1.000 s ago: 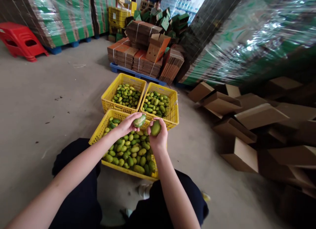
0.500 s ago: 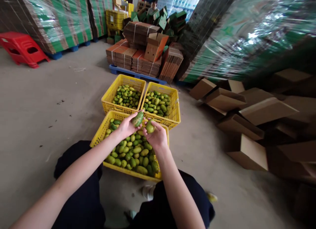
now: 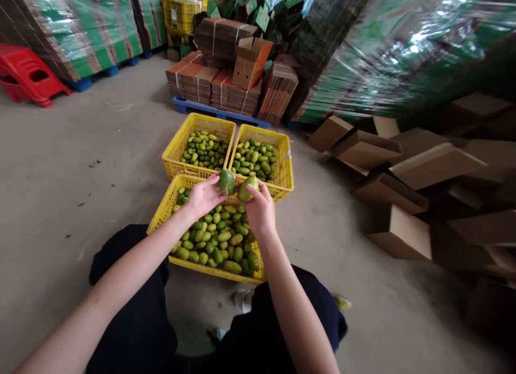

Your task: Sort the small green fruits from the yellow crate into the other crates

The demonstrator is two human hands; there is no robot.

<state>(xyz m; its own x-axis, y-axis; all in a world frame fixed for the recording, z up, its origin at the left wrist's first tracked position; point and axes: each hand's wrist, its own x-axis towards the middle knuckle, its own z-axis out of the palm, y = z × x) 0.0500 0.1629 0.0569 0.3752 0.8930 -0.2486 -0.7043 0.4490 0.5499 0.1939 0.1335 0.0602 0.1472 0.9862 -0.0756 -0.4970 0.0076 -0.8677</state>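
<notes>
My left hand (image 3: pixel 205 195) holds a dark green oval fruit (image 3: pixel 227 181), its fingers curled beneath it. Beside it, a lighter yellow-green fruit (image 3: pixel 247 188) is gripped in my right hand (image 3: pixel 260 207), thumb across its front. The two fruits are close together above the near yellow crate (image 3: pixel 161 215). Many green and yellowish fruits (image 3: pixel 223 237) lie in that crate, partly hidden by my hands and forearms. Which kind of fruit they are I cannot tell.
Behind stand two more yellow crates (image 3: pixel 171 160) (image 3: pixel 287 170) holding similar fruits. Flattened cartons (image 3: pixel 197 86) are stacked on a blue pallet (image 3: pixel 221 114). Open cardboard boxes (image 3: pixel 407 237) pile up at the right. A red stool (image 3: pixel 34 76) and wrapped pallet loads (image 3: pixel 86 27) stand at the left.
Both hands have risen slightly toward the back crates, with the fruits still in them. The left fruit has turned more upright, and the right one shows more of its surface. The view has tilted slightly down.
</notes>
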